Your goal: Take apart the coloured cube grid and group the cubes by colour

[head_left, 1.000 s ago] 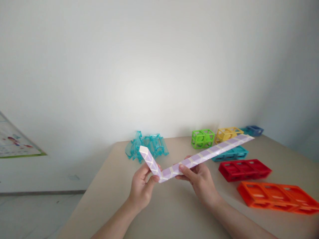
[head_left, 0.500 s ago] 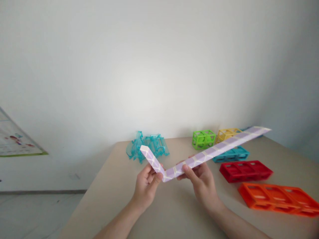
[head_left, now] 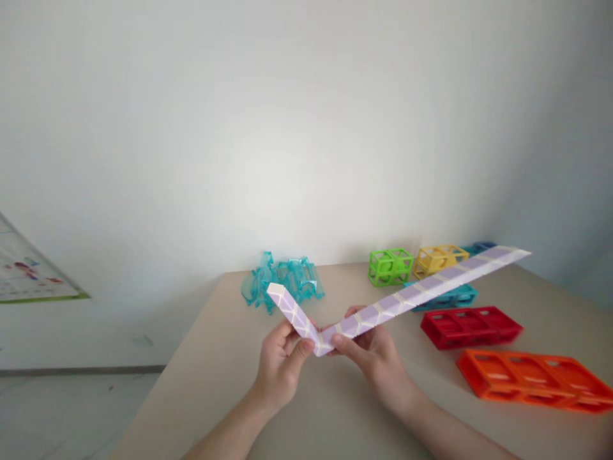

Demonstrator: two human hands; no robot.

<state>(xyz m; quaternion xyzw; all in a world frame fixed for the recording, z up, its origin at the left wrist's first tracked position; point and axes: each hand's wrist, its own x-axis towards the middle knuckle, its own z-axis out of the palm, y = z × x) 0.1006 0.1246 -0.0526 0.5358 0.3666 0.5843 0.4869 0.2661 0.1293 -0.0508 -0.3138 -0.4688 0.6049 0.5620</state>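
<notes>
A purple and white snake puzzle (head_left: 407, 296), made of wedge segments, is held up above the table in a V shape. Its short arm rises to the left, and its long straight arm runs up to the right. My left hand (head_left: 282, 364) grips the short arm close to the bend, thumb in front and fingers behind. On the long arm, just right of the bend, my right hand (head_left: 371, 354) pinches the puzzle with its thumb on the near face. Most of the fingers of both hands are partly hidden behind the segments.
On the table (head_left: 215, 377), translucent teal plastic pieces (head_left: 287, 281) lie at the back left. A green frame block (head_left: 390, 267) and a yellow one (head_left: 438, 259) stand at the back right. Nearer are blue (head_left: 453, 297), red (head_left: 472, 327) and orange (head_left: 531, 378) frame blocks.
My right hand has slid left along the puzzle toward the bend. The long arm's far end has shifted slightly right; my left hand has barely moved.
</notes>
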